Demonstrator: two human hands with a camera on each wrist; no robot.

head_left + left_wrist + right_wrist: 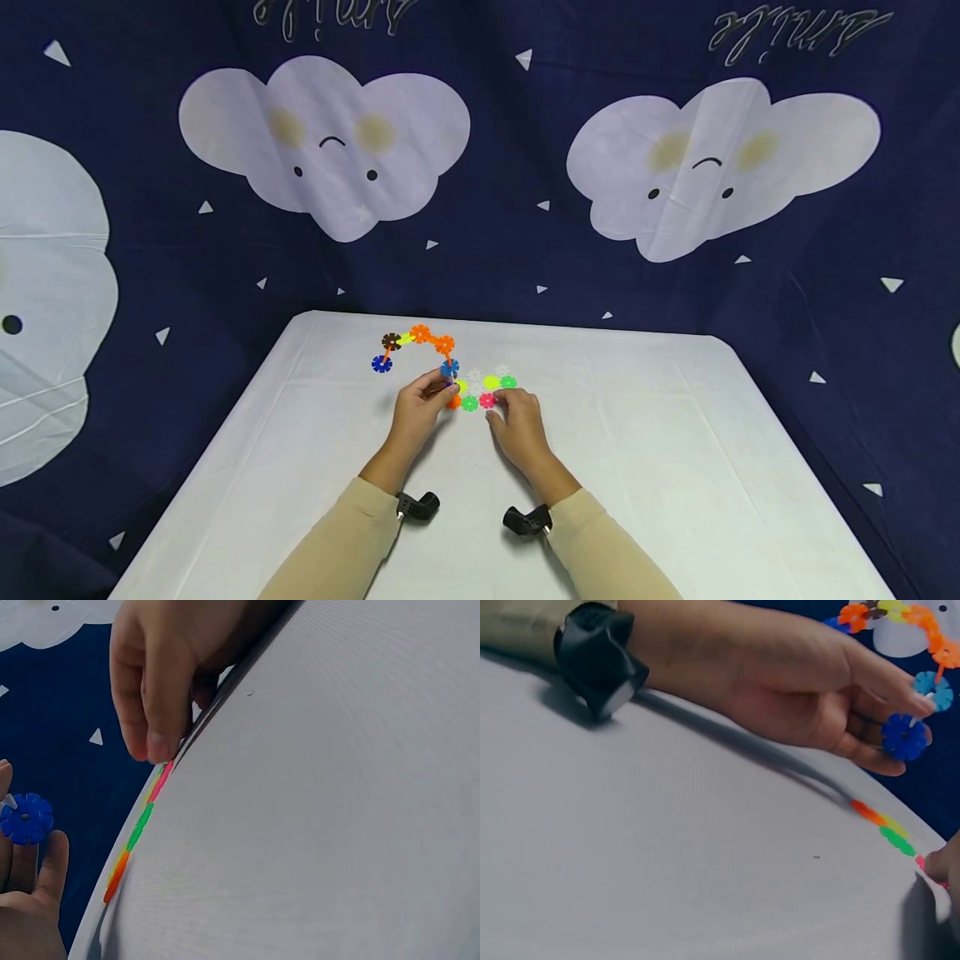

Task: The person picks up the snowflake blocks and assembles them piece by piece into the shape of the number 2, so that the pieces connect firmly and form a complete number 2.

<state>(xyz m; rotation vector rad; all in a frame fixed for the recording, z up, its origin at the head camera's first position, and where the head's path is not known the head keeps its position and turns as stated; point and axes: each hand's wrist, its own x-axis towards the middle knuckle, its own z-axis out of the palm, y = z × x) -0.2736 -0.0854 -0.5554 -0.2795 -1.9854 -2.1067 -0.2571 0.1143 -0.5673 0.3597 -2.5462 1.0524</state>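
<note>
My left hand point(414, 414) holds a chain of interlocking plastic snowflake discs by its near end, with a dark blue disc point(904, 737) and a light blue disc point(933, 692) at the fingers. From there the chain arches up and left through orange discs point(420, 333), yellow and brown point(392, 342) to a blue disc point(382, 364). My right hand point(521, 429) is at the table, thumb and forefinger on a pink disc point(487, 401). In the left wrist view the right fingertips point(159, 747) meet that disc's edge; part of it is hidden.
Loose discs lie on the white table point(637, 467) between the hands: green point(469, 403), another green point(508, 382), yellow point(491, 382), orange point(867, 811) and whitish clear ones point(502, 370). A dark blue cloth with clouds point(330, 142) hangs behind the table's far edge.
</note>
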